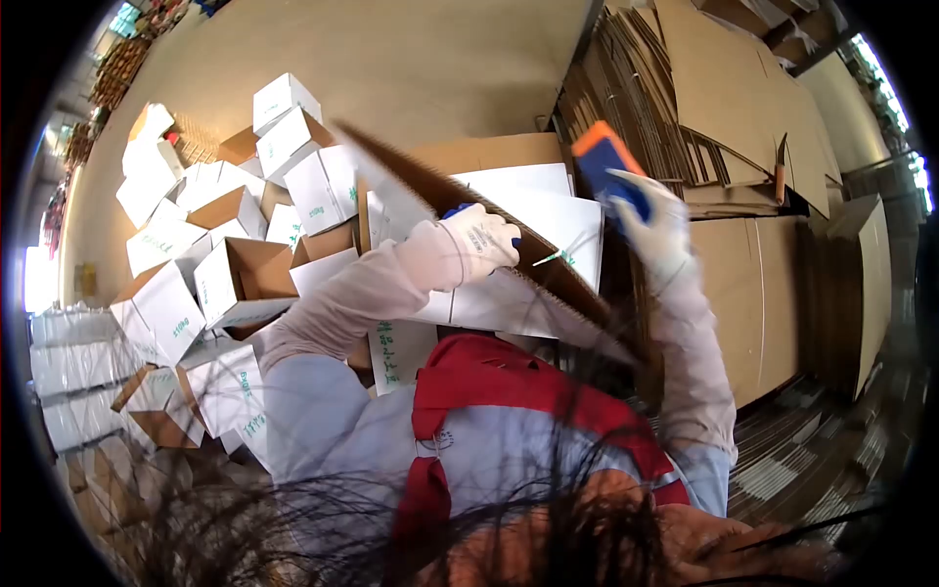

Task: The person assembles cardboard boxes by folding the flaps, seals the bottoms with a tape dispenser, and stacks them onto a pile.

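My left hand (pixel 481 243), in a white glove with blue showing at the fingers, is closed on the upper edge of a brown-and-white cardboard carton piece (pixel 559 266). The piece stands tilted in front of my body. Farther right, my gloved right hand (pixel 653 223) is wrapped around a blue-and-orange tape dispenser (pixel 604 157), raised above the work area. White carton panels (pixel 572 207) lie just beyond the piece, and a thin pale strip (pixel 554 257) crosses its edge. The lower part of the piece is partly hidden by my arm and apron.
Several white cartons (pixel 176 240), some with open tops, are heaped on the left. Flattened brown cardboard (pixel 758 93) leans in stacks at the right, where an orange-handled knife (pixel 781 174) rests. Below it stands a large brown cardboard stack (pixel 738 293). Bare floor (pixel 440 59) stretches beyond.
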Demonstrator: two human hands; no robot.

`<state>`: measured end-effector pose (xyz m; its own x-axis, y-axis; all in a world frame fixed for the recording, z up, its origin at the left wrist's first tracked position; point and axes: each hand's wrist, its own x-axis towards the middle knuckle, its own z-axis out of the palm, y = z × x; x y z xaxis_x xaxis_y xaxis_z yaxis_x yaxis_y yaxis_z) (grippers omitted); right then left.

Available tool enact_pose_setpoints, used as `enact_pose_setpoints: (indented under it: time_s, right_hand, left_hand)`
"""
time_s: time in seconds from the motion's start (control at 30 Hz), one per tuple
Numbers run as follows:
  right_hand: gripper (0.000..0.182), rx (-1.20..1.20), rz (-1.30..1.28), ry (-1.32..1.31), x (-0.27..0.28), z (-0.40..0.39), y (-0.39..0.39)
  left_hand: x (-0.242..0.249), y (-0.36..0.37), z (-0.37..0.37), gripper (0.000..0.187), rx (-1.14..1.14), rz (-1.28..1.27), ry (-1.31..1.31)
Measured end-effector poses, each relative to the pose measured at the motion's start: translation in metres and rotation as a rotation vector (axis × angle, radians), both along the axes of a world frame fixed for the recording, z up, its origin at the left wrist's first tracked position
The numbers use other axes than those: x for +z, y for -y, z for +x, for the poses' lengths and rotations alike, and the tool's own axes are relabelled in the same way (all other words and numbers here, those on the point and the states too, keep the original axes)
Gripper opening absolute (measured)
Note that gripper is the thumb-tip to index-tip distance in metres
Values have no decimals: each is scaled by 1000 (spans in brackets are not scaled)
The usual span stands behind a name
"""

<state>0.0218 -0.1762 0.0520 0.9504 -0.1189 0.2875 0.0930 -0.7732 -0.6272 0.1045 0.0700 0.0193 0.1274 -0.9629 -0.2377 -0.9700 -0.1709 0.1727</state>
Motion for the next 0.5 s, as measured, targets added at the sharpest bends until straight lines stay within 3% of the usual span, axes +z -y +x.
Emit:
enact_pose_setpoints:
  time_s: [0.03, 0.1, 0.13, 0.17, 0.23, 0.27, 0.33, 0.4, 0.43, 0.5]
  right_hand:
    - [28, 8, -121, -42, -15, 18, -19]
    - [42, 104, -390, -224, -42, 52, -61]
    - [49, 163, -495, -373, -49, 66, -84]
    - [50, 208, -544, -482, -52, 77, -103]
    - [47, 166, -479, -337, -93, 92, -113]
    - [45, 204, -520, -390, -83, 95, -112]
    - [40, 247, -578, -530, -60, 103, -97]
    - [37, 212, -552, -298, -72, 104, -54]
    - [33, 217, -614, -360, -63, 97, -34]
    - [28, 159, -604, -219, -68, 71, 12]
  left_hand:
    - [-20, -1, -1, 15, 15, 1, 7]
    - [-50, 6, 2, 15, 80, 126, 366]
    - [-34, 14, 5, 16, 139, 306, 261]
    - [-79, 14, 6, 15, 214, 320, 617]
    - [-57, 3, -4, 15, 424, -10, 299]
    - [-35, -4, -7, 17, 272, -19, 261]
    - [-36, -12, -9, 17, 269, -14, 194]
    - [-22, -31, -6, 17, 263, -152, 113]
    - [-21, -48, 2, 17, 275, -168, 131]
    - [-9, -92, 23, 24, 383, -141, 12]
